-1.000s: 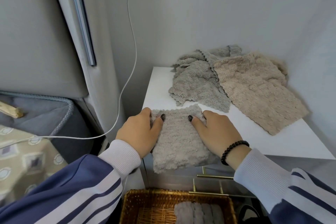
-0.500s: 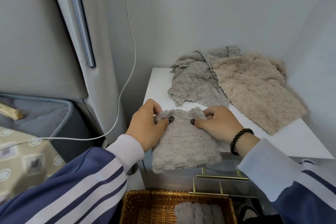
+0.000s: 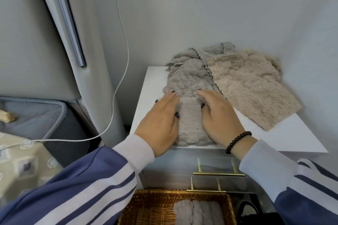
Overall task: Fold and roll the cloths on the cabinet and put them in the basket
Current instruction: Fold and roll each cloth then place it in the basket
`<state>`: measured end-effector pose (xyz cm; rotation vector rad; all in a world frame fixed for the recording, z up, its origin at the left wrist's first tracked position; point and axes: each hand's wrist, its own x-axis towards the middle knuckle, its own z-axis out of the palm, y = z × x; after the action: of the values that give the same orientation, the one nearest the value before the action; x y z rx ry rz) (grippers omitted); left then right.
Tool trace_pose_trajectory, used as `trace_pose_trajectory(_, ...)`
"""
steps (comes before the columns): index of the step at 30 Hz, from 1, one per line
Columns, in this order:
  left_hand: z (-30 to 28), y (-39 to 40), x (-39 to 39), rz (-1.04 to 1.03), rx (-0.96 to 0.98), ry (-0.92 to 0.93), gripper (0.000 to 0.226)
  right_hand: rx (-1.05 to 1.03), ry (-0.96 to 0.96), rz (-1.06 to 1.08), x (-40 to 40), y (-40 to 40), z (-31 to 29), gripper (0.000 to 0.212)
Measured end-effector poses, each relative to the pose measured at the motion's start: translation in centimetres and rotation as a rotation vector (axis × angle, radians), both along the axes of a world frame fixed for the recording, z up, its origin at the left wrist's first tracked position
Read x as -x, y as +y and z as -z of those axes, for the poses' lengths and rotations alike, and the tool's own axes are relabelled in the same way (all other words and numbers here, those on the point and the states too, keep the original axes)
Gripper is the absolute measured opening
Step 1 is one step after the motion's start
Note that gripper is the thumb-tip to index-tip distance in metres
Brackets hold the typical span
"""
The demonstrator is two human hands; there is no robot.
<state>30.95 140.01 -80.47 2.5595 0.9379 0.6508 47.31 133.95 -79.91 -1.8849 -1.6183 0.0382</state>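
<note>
A folded grey cloth (image 3: 190,124) lies as a narrow strip at the front of the white cabinet top (image 3: 285,139). My left hand (image 3: 161,124) rests flat on its left side with straight fingers. My right hand (image 3: 217,117) lies flat on its right side, fingers stretched forward. Behind them sit a crumpled grey cloth (image 3: 188,76) and a beige cloth (image 3: 252,86) spread out. A wicker basket (image 3: 146,208) stands on the floor below, with grey rolled cloths (image 3: 199,212) inside.
Walls close in behind and to the right of the cabinet. Drawers with brass handles (image 3: 218,173) face me. A white cable (image 3: 122,42) hangs from the wall socket down to the left. A bed with a grey cushion (image 3: 36,115) is at left.
Both hands went from pinching the cloth's far edge with curled fingers to lying flat on it. The cloth no longer hangs over the front edge.
</note>
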Motion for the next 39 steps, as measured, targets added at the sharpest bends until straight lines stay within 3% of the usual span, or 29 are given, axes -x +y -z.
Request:
trace_pose_trajectory(5,1.0,-1.0,-0.3,-0.107,0.107,0.447,0.058,0.247,-0.168,-0.206,1.2,-0.3,1.7,0.047)
trace_pose_trajectory(9,1.5,-1.6,0.2,-0.135,0.122,0.528,0.06,0.38,-0.247,-0.175,0.9,-0.5,2.4,0.056)
trace_pose_trajectory(16,2.1,-0.4,2.2,-0.078,0.225,0.485,0.07,0.517,-0.204,-0.156,-1.0,-1.4,1.4,0.06)
trace_pose_trajectory(20,0.2,0.1,3.2,-0.005,0.395,0.137,0.069,0.319,-0.224,-0.171,-0.8,-1.6,0.0,0.056)
trace_pose_trajectory(22,0.0,-0.1,2.8,0.033,0.294,0.123,0.072,0.295,-0.23,-0.236,0.3,-1.7,-0.2,0.054)
trace_pose_trajectory(26,1.8,-0.5,1.8,0.085,0.069,0.423,0.067,0.4,-0.333,-0.311,1.4,-1.7,1.2,0.057)
trace_pose_trajectory(32,2.1,0.0,3.3,0.093,-0.028,0.544,0.083,0.526,-0.306,-0.242,-1.6,-2.4,1.1,0.067)
trace_pose_trajectory(36,2.8,0.5,4.4,0.199,-0.333,0.416,0.094,0.171,-0.407,-0.321,-2.5,-3.5,1.8,0.073)
trace_pose_trajectory(39,3.8,1.1,4.5,0.313,-0.413,0.369,0.088,0.104,-0.509,-0.433,-2.1,-3.9,3.2,0.071)
